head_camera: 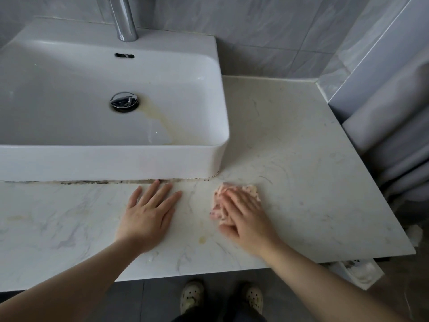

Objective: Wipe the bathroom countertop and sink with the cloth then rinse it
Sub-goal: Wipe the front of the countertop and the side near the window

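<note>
The worktop (301, 147) was a pale marbled slab running left to right, tiled wall behind it and a grey curtain-like fabric (394, 126) crowding its right end. The sink (111, 159), a white rectangular basin with its long axis left-right, sat on top of the slab at the left; dark grime lined the seam under its front wall. The basin held no water, just a yellowish stain trailing from the chrome drain (124, 102) toward the front right corner. The chrome faucet (120, 17) rose from the back ledge (top cut off). Right of the basin the slab was bare with faint swirled wipe marks.

The left hand (148, 214) lay flat, fingers spread, palm down on the worktop just in front of the sink, gripping nothing. The right hand (243, 219) was pressed flat on the cloth (232, 194), fingers extended over it rather than curled (blurred). The cloth, a pinkish crumpled wad with no clear long axis, lay on the worktop near the sink's front right corner, apart from it. Two light shoes (192, 296) showed on the dark floor below the edge.
</note>
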Demonstrator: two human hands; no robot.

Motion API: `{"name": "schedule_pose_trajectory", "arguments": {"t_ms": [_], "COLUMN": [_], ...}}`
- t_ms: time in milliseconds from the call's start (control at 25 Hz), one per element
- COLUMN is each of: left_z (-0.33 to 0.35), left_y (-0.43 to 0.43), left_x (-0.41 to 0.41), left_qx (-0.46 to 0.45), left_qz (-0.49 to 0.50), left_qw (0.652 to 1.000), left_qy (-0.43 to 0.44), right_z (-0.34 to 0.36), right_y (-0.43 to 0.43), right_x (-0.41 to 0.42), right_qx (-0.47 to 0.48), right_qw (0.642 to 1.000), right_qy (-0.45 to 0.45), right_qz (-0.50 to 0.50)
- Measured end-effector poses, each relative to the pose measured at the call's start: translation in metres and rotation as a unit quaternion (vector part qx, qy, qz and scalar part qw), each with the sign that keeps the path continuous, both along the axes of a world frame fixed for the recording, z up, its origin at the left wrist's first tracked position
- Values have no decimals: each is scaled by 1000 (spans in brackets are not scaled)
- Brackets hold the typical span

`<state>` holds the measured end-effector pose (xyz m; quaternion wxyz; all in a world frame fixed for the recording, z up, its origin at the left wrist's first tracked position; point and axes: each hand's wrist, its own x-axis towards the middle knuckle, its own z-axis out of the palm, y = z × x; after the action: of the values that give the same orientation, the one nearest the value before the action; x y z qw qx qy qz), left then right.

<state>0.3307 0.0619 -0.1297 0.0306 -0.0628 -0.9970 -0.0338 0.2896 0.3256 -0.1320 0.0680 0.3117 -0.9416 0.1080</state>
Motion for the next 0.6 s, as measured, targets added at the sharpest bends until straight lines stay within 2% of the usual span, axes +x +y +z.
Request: {"name": "schedule_pose_trajectory", "arguments": {"t_ms": [80,160,200,240,360,440,520,560,600], "left_z": [1,2,1,1,-1,-1,0,0,1], "left_y": [1,1,1,1,1,1,1,1,1], "left_x": [1,0,0,-1,0,0,0,0,1], "left_qx": [4,2,0,2,18,19,16,16,18], "left_qz": [0,-2,-6,-6,13,11,5,4,4], "left_qw": [1000,1000,1000,1000,1000,1000,1000,1000,1000], "left_qy": [2,7,9,8,14,17,23,24,24], "right_z": [2,11,13,16,17,23,20,22,25], "right_y": [16,6,-15,-39,-76,-51,-30,-29,-36], "right_x": [-25,-52,-52,-40,20,24,2,-12,-22], "right_qx": [27,10,-3,-25,-7,21,16,-14,-32], "right_qw": [985,932,923,932,981,988,990,980,963], "right_qy": [-25,-103,-133,-128,-131,-142,-78,-32,-25], "right_qz": [-171,-347,-361,-339,-140,-54,-113,-194,-266]}}
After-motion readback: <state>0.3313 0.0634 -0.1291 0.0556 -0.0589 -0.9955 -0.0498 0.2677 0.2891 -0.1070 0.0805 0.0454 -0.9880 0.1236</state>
